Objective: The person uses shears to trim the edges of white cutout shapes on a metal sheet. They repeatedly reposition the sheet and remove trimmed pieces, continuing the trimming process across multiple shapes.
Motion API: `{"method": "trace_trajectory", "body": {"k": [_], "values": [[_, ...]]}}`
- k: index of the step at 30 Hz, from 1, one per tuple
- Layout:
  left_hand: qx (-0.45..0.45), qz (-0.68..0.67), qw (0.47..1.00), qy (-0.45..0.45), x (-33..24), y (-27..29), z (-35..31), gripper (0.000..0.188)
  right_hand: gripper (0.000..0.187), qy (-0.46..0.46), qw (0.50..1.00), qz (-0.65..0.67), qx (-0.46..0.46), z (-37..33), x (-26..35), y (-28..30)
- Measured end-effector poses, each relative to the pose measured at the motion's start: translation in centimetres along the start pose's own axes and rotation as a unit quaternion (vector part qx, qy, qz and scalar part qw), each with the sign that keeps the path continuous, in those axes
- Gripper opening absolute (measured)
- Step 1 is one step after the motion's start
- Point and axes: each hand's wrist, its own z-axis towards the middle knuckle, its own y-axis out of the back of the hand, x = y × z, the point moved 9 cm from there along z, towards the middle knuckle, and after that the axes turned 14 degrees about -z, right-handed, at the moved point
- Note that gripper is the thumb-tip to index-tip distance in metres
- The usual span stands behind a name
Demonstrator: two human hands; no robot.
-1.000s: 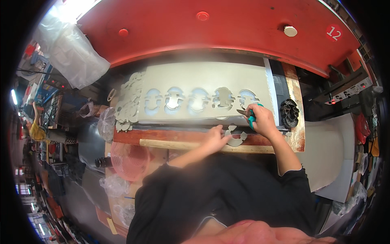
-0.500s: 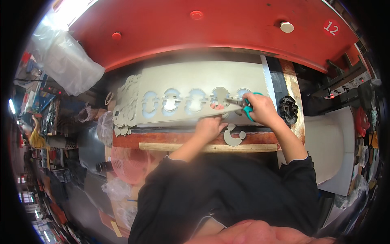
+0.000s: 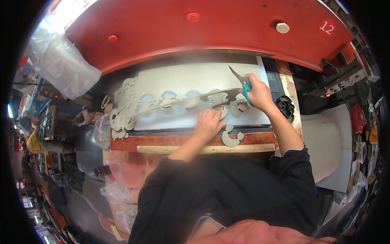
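My right hand (image 3: 260,95) grips a pair of scissors (image 3: 246,88) with teal handles, its dark blades pointing away and to the left above the sheet. A pale grey sheet (image 3: 195,75) lies in front of me, with a row of rounded openings along its near side; that near strip is raised. My left hand (image 3: 208,124) is at the sheet's near edge, its fingers bent against a small grey cut-out piece (image 3: 224,113), which they partly hide. Close to its thumb, a C-shaped grey piece (image 3: 231,142) lies on the table's front edge.
Grey cut pieces (image 3: 125,95) are heaped left of the sheet. A black ring-shaped tool (image 3: 285,110) lies at the right. Beyond stands a red machine front (image 3: 162,32) with buttons. A wooden strip (image 3: 203,149) runs along the front edge; a pink mesh basket (image 3: 128,166) sits below left.
My right hand has lifted the scissors away from the sheet's near edge. The near strip has risen and tilted, and my left fingers now show in front of it.
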Motion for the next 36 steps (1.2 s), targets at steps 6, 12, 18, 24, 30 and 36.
{"method": "trace_trajectory", "body": {"k": [6,12,18,24,30,36], "values": [[-0.023,0.046,0.999,0.0,-0.4,0.6,1.8,0.036,0.045,-0.004,0.999,-0.017,0.034,1.8,0.0,0.0],[-0.031,0.066,0.997,-0.035,0.2,1.8,5.0,0.03,0.051,0.016,0.99,-0.051,0.132,6.4,-0.7,-1.4],[0.042,0.105,0.992,0.063,1.8,2.8,8.4,0.03,0.045,0.048,0.987,-0.08,0.127,10.2,-0.3,-2.9],[0.124,0.027,0.977,0.173,5.3,1.6,10.9,0.03,0.039,0.089,0.974,-0.162,0.129,10.7,-0.2,-3.9],[0.154,-0.133,0.951,0.233,7.2,0.5,11.0,0.033,0.029,0.131,0.979,-0.127,-0.09,8.8,0.8,0.0],[0.128,-0.11,0.946,0.277,9.7,0.2,11.3,0.036,0.034,0.173,0.952,-0.093,-0.235,4.2,3.3,4.5]]}}
